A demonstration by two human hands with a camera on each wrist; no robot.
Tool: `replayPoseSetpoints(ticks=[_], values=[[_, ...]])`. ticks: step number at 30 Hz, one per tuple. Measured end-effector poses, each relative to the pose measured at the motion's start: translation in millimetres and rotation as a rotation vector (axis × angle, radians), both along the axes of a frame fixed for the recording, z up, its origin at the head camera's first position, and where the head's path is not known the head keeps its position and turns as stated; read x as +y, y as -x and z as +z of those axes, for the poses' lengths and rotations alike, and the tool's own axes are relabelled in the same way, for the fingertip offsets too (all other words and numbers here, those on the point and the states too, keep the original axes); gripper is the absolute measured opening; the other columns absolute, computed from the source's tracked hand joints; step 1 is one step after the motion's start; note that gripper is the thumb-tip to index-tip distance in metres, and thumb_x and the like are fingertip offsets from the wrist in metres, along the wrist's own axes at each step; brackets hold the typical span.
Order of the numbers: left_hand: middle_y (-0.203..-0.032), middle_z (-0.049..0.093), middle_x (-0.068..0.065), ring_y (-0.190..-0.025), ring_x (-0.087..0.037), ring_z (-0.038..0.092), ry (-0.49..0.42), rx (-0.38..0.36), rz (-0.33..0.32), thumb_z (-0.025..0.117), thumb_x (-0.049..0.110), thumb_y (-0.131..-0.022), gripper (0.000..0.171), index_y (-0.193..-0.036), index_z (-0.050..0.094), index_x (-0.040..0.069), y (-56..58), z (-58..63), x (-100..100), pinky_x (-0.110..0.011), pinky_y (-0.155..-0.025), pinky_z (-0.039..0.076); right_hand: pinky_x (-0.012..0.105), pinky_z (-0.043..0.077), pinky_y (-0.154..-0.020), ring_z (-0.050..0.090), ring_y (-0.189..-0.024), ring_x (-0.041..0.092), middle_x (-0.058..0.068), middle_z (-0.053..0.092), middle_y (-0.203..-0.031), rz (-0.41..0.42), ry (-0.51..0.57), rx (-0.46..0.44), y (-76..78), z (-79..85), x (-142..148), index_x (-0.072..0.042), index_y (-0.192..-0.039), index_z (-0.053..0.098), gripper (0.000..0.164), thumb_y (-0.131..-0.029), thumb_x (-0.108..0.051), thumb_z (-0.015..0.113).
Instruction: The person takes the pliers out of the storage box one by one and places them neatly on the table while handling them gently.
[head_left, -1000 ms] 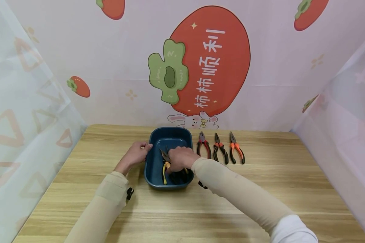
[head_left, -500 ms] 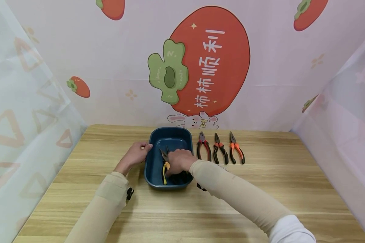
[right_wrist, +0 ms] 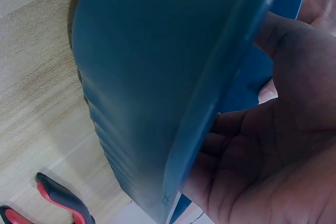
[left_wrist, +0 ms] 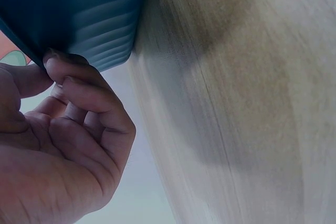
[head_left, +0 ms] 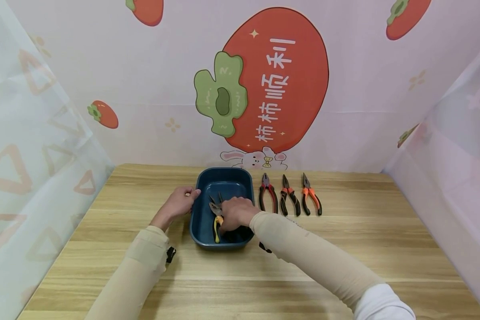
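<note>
Plainly, the person's left hand (head_left: 178, 203) had its grip clamped on the left rim of a deep blue rectangular tray with rounded corners (head_left: 203, 222), which stood on the pale wood-grained table (head_left: 136, 191). Were that pinch to slacken, the tray could have slid or tipped under a push from inside.

Within it, toward the near left, lay pliers with yellow-and-black handles and a grey metal head (head_left: 218, 218), pointing away from the person; thin dark tips showed beside that head, their owner unclear. Just right of them, the right hand (head_left: 237, 213) reached down into the tray. Its fingertips were hidden, so whether its grip was apart or clamped on something could not be told. Anything bunched under that palm might have snagged on the yellow-and-black pair and dragged it along.

Past the tray's right wall lay a row: pliers with red-and-black handles (head_left: 266, 183), pliers with black handles banded in orange (head_left: 290, 191), and long-nosed pliers with bright orange-and-black handles (head_left: 308, 189). A hasty lift of the beige-sleeved right forearm (head_left: 312, 253), so near the row, seemed liable to knock it askew.
</note>
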State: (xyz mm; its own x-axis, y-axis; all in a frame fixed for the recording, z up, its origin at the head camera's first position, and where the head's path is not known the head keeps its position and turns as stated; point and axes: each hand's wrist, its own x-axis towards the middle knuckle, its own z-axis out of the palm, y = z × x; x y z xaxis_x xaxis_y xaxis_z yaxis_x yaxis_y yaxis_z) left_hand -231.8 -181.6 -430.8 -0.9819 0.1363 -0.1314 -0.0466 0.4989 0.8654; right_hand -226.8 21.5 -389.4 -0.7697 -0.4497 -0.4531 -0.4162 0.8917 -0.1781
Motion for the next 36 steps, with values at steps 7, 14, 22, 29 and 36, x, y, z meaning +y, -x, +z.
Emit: replayPoseSetpoints(ticks=[7, 14, 22, 29, 36], values=[[-0.059, 0.041, 0.000, -0.052, -0.017, 0.043, 0.008, 0.000, 0.002, 0.045, 0.022, -0.111, 0.038, -0.078, 0.047, 0.004, 0.8, 0.1, 0, -0.030, -0.054, 0.037, 0.028, 0.042, -0.059, 0.053, -0.066, 0.016, -0.001, 0.053, -0.072, -0.022, 0.014, 0.002, -1.7, 2.1, 3, -0.015, -0.081, 0.065, 0.034, -0.084, -0.045, 0.082], [-0.059, 0.041, -0.001, -0.052, -0.017, 0.042, 0.015, 0.002, -0.004, 0.045, 0.022, -0.111, 0.038, -0.079, 0.048, 0.000, -0.1, 0.4, 1, -0.031, -0.054, 0.037, 0.028, 0.041, -0.058, 0.053, -0.064, 0.017, -0.001, 0.051, -0.069, -0.019, 0.041, 0.009, -1.7, 2.0, 6, -0.015, -0.077, 0.065, 0.035, -0.084, -0.044, 0.083], [-0.058, 0.040, -0.001, -0.051, -0.017, 0.042, 0.005, 0.005, -0.010, 0.045, 0.021, -0.110, 0.038, -0.076, 0.046, 0.005, -0.2, 0.8, 2, -0.031, -0.055, 0.038, 0.028, 0.043, -0.057, 0.055, -0.063, 0.017, -0.001, 0.055, -0.070, 0.000, 0.063, 0.032, -2.9, 2.4, 9, -0.016, -0.079, 0.065, 0.034, -0.083, -0.044, 0.084], [-0.059, 0.040, 0.000, -0.052, -0.017, 0.043, 0.006, 0.000, -0.010, 0.045, 0.021, -0.111, 0.038, -0.080, 0.048, -0.001, -0.6, 1.0, 1, -0.030, -0.055, 0.038, 0.029, 0.046, -0.060, 0.057, -0.069, 0.018, 0.001, 0.058, -0.076, -0.018, 0.078, 0.036, -2.9, 8.6, 11, -0.014, -0.093, 0.067, 0.037, -0.082, -0.044, 0.085], [-0.060, 0.042, -0.001, -0.053, -0.017, 0.044, 0.011, 0.003, -0.004, 0.046, 0.021, -0.110, 0.038, -0.081, 0.050, -0.004, -0.6, 1.8, 0, -0.030, -0.055, 0.038, 0.028, 0.047, -0.059, 0.057, -0.067, 0.018, 0.001, 0.058, -0.076, -0.022, 0.095, 0.067, -5.5, 14.5, 13, -0.013, -0.092, 0.065, 0.040, -0.080, -0.045, 0.086]])
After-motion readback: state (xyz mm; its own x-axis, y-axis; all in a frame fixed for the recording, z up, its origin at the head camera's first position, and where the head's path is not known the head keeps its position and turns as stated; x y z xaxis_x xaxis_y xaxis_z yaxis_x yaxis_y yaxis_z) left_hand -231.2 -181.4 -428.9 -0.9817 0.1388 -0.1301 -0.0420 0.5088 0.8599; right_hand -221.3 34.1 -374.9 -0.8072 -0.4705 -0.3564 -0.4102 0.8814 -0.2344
